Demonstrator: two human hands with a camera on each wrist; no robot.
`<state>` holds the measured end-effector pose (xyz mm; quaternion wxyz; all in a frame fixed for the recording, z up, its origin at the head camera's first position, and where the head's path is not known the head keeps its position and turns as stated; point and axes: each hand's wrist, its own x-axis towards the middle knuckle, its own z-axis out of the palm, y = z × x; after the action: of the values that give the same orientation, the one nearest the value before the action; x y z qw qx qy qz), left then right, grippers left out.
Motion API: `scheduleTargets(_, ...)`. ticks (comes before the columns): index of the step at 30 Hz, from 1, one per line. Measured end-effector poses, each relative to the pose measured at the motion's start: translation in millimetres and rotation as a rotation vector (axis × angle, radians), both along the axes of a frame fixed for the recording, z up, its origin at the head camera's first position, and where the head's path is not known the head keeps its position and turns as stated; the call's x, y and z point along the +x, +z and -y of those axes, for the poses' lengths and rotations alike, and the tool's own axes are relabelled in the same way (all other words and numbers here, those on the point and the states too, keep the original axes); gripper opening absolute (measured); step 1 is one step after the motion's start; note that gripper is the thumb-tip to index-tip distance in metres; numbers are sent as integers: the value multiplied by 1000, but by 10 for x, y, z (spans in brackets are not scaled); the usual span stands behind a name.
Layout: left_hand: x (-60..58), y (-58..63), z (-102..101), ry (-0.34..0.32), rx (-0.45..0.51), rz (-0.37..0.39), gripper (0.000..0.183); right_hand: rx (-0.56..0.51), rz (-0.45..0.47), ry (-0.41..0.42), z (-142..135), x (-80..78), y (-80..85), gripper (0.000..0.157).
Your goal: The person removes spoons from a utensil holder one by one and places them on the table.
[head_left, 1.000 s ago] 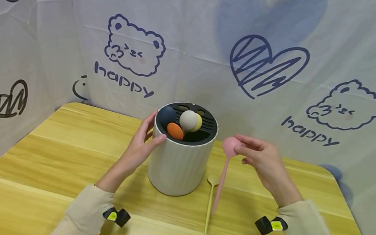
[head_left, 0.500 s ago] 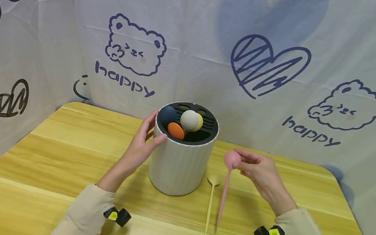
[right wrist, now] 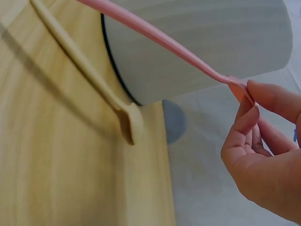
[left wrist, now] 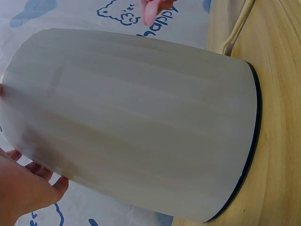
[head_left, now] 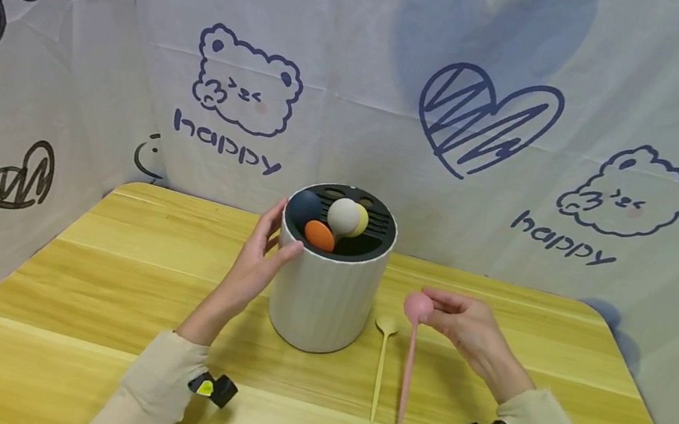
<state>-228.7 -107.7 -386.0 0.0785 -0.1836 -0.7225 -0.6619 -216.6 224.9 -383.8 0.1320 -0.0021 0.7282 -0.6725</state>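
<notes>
My left hand (head_left: 253, 257) holds the left side of a white ribbed utensil holder (head_left: 327, 301), thumb at the front rim and fingers round behind. My right hand (head_left: 475, 334) pinches a pink spoon (head_left: 408, 368) by the edge of its round bowl, between thumb and fingertips. The handle slants down toward me; in the right wrist view the spoon (right wrist: 164, 40) shows raised over the wooden surface. A pale yellow spoon (head_left: 380, 371) lies on the table between holder and pink spoon. Utensil heads in dark blue (head_left: 304, 207), orange (head_left: 318, 236), white (head_left: 344, 217) and yellow (head_left: 363, 222) stick out of the holder.
The holder has a black slotted top (head_left: 367, 247). It stands on a wooden table (head_left: 114, 293), whose far edge runs along a white printed curtain (head_left: 352, 138). A second curtain side (head_left: 86, 99) closes the left.
My right hand has lowered the pink spoon, bringing it slightly right and nearer to me, so its handle stands right of the yellow spoon. My left hand has stayed on the holder.
</notes>
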Motion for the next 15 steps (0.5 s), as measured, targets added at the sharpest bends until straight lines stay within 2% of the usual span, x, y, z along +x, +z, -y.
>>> scheduleTargets(4, -2, 0, -4, 1, -2, -3, 74, 44, 11, 3, -35, 13, -90, 54)
scheduleTargets(11, 9, 12, -10, 6, -5, 8, 74, -44, 20, -7, -113, 13, -247, 55)
scheduleTargets(15, 14, 15, -10, 5, -6, 17, 74, -33, 32, -10, -172, -14, -323, 56)
